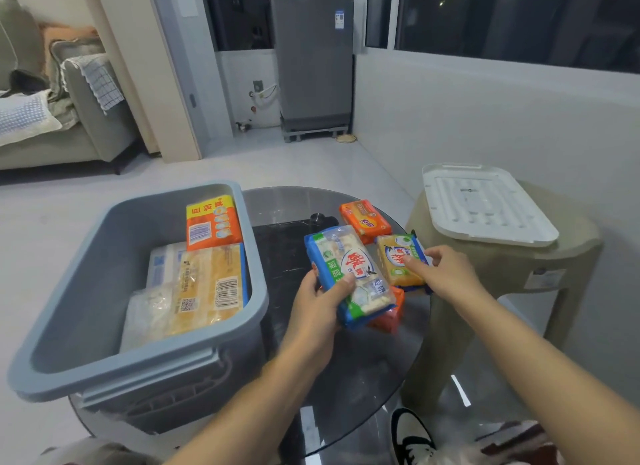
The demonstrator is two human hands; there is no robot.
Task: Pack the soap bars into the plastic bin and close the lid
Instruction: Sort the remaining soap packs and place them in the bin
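Round glass table (pixel 363 378), dim room, tiled floor; grey plastic bin (pixel 138 371) sits on the table's left part and serves as the landmark. Inside the bin: an orange-and-yellow pack (pixel 213 222) upright against the far wall, a yellow multipack (pixel 207 288) lying flat in front of it, and a clear white-ish pack (pixel 149 308) at the near side. Right of the bin, the left hand (pixel 318 305) is closed on the near end of a blue-and-green wrapped soap pack (pixel 349 274), thumb on top, fingers beneath, the pack tilted. Further right of the bin, the right hand (pixel 446 270) pinches the edge of a yellow-and-blue soap bar (pixel 401 260) with thumb and fingertips; whether it is lifted off the table I cannot tell. An orange bar (pixel 365 218) lies beyond these, and another orange pack (pixel 389 314) shows under the blue one. White lid (pixel 485 204) rests on a beige stool (pixel 498 274), well to the right of the bin. Handling judgement: bars look stiff and dense, fairly heavy for their bulk; film wrappers are glossy and likely slippery, so grip across the short sides, not by the loose crimped ends.
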